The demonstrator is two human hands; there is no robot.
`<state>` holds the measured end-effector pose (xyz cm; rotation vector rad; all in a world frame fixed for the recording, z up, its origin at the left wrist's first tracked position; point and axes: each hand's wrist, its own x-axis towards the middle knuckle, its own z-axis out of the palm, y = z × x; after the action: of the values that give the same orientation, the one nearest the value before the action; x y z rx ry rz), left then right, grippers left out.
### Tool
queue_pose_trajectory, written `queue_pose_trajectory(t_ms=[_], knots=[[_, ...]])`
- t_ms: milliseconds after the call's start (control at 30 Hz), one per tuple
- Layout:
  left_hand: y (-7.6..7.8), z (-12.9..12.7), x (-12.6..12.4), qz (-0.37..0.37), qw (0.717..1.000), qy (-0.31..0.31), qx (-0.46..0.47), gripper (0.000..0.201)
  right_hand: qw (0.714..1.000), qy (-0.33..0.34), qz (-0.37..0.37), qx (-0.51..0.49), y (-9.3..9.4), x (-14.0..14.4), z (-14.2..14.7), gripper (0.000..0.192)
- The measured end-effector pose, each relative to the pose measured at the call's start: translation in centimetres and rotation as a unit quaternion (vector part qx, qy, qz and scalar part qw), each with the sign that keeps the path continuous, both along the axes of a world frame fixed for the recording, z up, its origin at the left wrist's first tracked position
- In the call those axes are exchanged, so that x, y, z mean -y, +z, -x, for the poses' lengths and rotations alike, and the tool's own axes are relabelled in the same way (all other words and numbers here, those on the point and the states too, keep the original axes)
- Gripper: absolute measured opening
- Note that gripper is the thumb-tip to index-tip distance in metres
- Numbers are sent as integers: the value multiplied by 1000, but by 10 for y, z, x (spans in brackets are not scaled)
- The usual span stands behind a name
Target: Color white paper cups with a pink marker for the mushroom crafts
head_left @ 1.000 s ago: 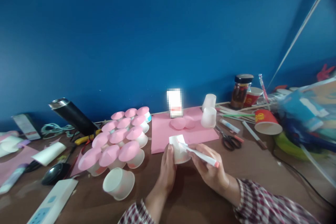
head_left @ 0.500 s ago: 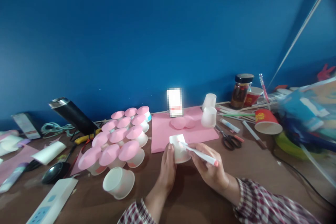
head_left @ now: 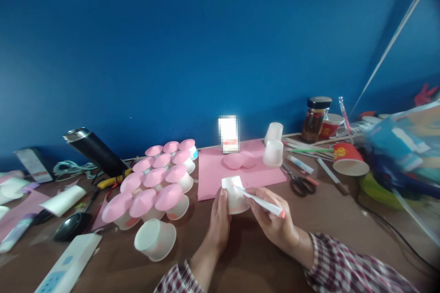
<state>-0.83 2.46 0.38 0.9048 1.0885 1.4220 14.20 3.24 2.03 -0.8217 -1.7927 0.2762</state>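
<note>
My left hand (head_left: 220, 219) is closed around the left side of a white paper cup (head_left: 237, 200), held low over the table. A white marker with a reddish end (head_left: 266, 203) is pinched in my right hand (head_left: 277, 219), its tip against or very close to the cup's wall. The right fingers also sit beside the cup's right edge. Behind the cup, a pink sheet (head_left: 213, 174) carries round pink paper pieces (head_left: 233, 161) and, at its right edge, two upturned white cups (head_left: 273, 153). An uncovered white cup (head_left: 156, 238) lies tilted left of my left hand.
Several cups with pink cone tops (head_left: 154, 177) stand in rows at left. Black scissors (head_left: 302, 185), a glue tube (head_left: 300, 164) and another marker (head_left: 332, 175) lie at right, near a red cup (head_left: 349, 160). A power strip (head_left: 68, 263) and black flask (head_left: 98, 151) occupy the left.
</note>
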Motion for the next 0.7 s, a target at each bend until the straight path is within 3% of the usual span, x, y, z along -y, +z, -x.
queue_pose_trajectory(t_ms=[133,267,467,700], knots=[[-5,0,-1,17,1000,2,14,53,1000,-1,0,-1,-1,0,-1,15],[-19,2,-4,43,999,-4,33,56,1000,10,5,3,-1,1,-1,15],[-38,8,-4,99,992,74,21,57,1000,17,-9,8,0,2,-1,16],[-25,4,-2,95,994,56,25,57,1000,-8,-5,0,1,2,0,14]])
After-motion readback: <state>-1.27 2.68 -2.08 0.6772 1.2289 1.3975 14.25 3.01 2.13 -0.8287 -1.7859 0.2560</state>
